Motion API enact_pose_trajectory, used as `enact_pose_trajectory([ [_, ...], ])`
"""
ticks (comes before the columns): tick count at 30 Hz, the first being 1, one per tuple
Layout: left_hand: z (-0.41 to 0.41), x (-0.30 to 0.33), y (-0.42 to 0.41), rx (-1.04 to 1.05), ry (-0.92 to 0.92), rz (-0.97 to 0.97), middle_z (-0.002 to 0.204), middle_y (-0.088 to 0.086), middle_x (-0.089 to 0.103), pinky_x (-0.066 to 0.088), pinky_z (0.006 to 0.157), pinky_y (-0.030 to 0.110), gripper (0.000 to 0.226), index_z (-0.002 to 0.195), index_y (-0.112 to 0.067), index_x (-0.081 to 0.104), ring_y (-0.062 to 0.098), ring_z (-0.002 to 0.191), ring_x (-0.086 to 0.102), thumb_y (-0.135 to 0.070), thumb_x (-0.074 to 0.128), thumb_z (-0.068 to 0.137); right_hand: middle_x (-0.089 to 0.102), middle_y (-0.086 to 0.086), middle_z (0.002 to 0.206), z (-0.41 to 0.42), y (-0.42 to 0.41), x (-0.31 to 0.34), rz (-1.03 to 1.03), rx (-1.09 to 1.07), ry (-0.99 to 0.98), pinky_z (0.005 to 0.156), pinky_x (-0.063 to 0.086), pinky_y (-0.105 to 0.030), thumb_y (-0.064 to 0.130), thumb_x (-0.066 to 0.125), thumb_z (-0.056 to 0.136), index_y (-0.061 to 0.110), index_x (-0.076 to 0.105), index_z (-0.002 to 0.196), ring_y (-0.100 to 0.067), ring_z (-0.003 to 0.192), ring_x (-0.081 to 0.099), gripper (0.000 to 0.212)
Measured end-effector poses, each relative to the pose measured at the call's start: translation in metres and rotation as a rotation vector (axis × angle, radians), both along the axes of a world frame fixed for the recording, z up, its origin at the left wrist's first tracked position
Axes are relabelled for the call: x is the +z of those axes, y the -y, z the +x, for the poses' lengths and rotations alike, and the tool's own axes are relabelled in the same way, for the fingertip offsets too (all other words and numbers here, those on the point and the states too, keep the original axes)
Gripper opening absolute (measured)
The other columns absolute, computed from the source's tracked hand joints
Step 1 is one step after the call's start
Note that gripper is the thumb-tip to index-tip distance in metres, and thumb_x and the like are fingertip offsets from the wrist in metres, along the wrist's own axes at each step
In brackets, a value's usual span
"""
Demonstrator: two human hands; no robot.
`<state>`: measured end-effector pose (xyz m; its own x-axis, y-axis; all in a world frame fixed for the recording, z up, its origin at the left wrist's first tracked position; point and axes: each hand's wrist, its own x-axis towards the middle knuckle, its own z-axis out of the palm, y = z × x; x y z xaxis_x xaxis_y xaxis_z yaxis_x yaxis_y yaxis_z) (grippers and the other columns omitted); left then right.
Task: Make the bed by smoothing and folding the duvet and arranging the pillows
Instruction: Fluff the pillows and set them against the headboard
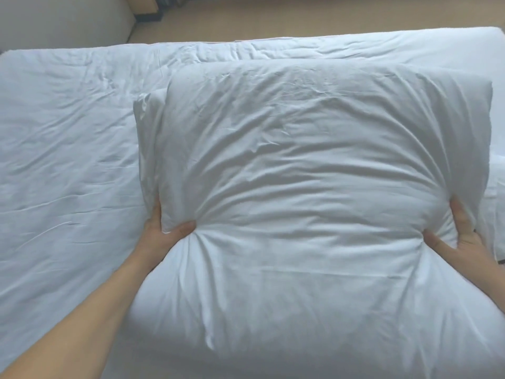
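A large white pillow (314,192) fills the middle and right of the head view, held up over the bed. My left hand (161,231) grips its left side, thumb pressed into the front and fingers hidden behind. On the right side, my right hand (461,236) grips the pillow the same way, thumb dug into the fabric. The loose pillowcase flap (149,132) hangs at the left edge. A wrinkled white duvet (68,160) covers the bed underneath and to the left.
Beyond the far edge of the bed lies a tan floor (273,20). A grey upholstered piece (62,20) stands at the top left. A bare strip of white sheet (497,170) shows at the right edge.
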<state>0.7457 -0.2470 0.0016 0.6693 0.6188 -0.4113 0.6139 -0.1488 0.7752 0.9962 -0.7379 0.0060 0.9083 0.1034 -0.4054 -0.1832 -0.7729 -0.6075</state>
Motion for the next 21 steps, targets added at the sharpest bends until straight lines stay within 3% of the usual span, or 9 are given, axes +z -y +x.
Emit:
enact_pose_trajectory([
  [2, 0.007, 0.022, 0.017, 0.021, 0.128, -0.019, 0.131, -0.045, 0.046, 0.040, 0.100, 0.008, 0.117, 0.152, -0.058, 0.007, -0.023, 0.119, 0.047, -0.037, 0.086, 0.067, 0.030, 0.002, 0.161, -0.003, -0.005, 0.006, 0.164, -0.045, 0.017, 0.115, 0.033, -0.054, 0.068, 0.071, 0.078, 0.082, 0.013, 0.128, -0.032, 0.144, 0.035, 0.078],
  [4, 0.020, 0.047, 0.034, 0.006, 0.233, -0.027, 0.148, -0.032, 0.040, 0.040, 0.106, 0.017, 0.114, 0.146, -0.067, 0.010, -0.013, 0.129, 0.047, -0.026, 0.085, 0.071, 0.040, 0.015, 0.155, -0.004, -0.013, 0.014, 0.263, -0.070, 0.063, 0.111, 0.042, -0.045, 0.053, 0.072, 0.080, 0.072, 0.024, 0.138, -0.022, 0.139, 0.045, 0.078],
  [6, 0.039, 0.070, 0.050, -0.055, 0.309, -0.010, 0.157, -0.025, 0.031, 0.037, 0.114, 0.029, 0.113, 0.144, -0.070, 0.014, -0.004, 0.139, 0.041, -0.019, 0.088, 0.075, 0.045, 0.019, 0.150, 0.002, -0.022, 0.027, 0.295, -0.049, 0.094, 0.106, 0.043, -0.023, 0.043, 0.073, 0.077, 0.053, 0.030, 0.149, -0.006, 0.134, 0.048, 0.085],
  [9, 0.056, 0.089, 0.066, -0.143, 0.352, 0.053, 0.157, -0.037, 0.023, 0.026, 0.123, 0.039, 0.114, 0.148, -0.065, 0.014, -0.005, 0.147, 0.026, -0.020, 0.089, 0.076, 0.049, 0.007, 0.145, 0.011, -0.032, 0.047, 0.403, 0.005, 0.147, 0.094, 0.041, -0.003, 0.026, 0.074, 0.075, 0.026, 0.041, 0.147, 0.009, 0.118, 0.053, 0.079],
  [12, 0.056, 0.110, 0.075, -0.131, 0.350, 0.065, 0.151, -0.045, 0.020, 0.026, 0.124, 0.034, 0.114, 0.152, -0.059, 0.011, -0.010, 0.145, 0.025, -0.012, 0.085, 0.079, 0.058, 0.002, 0.131, 0.006, -0.038, 0.072, 0.463, 0.035, 0.196, 0.081, 0.047, -0.005, 0.007, 0.075, 0.083, 0.023, 0.049, 0.134, 0.000, 0.102, 0.061, 0.059],
  [15, 0.053, 0.136, 0.083, -0.145, 0.358, 0.089, 0.157, -0.034, 0.024, 0.035, 0.114, 0.016, 0.117, 0.153, -0.058, 0.009, -0.009, 0.143, 0.031, -0.007, 0.084, 0.078, 0.061, 0.022, 0.107, -0.002, -0.052, 0.111, 0.503, 0.040, 0.211, 0.071, 0.047, -0.004, -0.006, 0.071, 0.083, 0.018, 0.050, 0.128, 0.012, 0.082, 0.061, 0.055],
  [17, 0.051, 0.154, 0.085, -0.171, 0.367, 0.099, 0.151, -0.039, 0.028, 0.037, 0.100, 0.003, 0.118, 0.152, -0.058, 0.008, -0.017, 0.135, 0.036, -0.003, 0.083, 0.079, 0.060, 0.037, 0.090, -0.011, -0.067, 0.142, 0.533, 0.047, 0.215, 0.065, 0.046, -0.003, -0.009, 0.070, 0.083, 0.024, 0.051, 0.124, 0.014, 0.076, 0.060, 0.056],
  [19, 0.040, 0.173, 0.081, -0.186, 0.352, 0.118, 0.135, -0.055, 0.026, 0.033, 0.091, -0.005, 0.118, 0.149, -0.063, 0.007, -0.031, 0.124, 0.034, -0.004, 0.083, 0.080, 0.061, 0.037, 0.089, -0.026, -0.085, 0.175, 0.595, 0.090, 0.224, 0.064, 0.045, -0.004, -0.008, 0.072, 0.081, 0.032, 0.052, 0.115, 0.012, 0.074, 0.059, 0.057],
  [21, 0.019, 0.189, 0.071, -0.232, 0.309, 0.122, 0.136, -0.054, 0.026, 0.033, 0.094, -0.003, 0.117, 0.145, -0.070, 0.007, -0.030, 0.126, 0.032, -0.008, 0.083, 0.081, 0.063, 0.019, 0.104, -0.052, -0.109, 0.203, 0.671, 0.139, 0.205, 0.068, 0.046, -0.007, 0.001, 0.081, 0.072, 0.037, 0.054, 0.110, 0.004, 0.080, 0.060, 0.059],
])
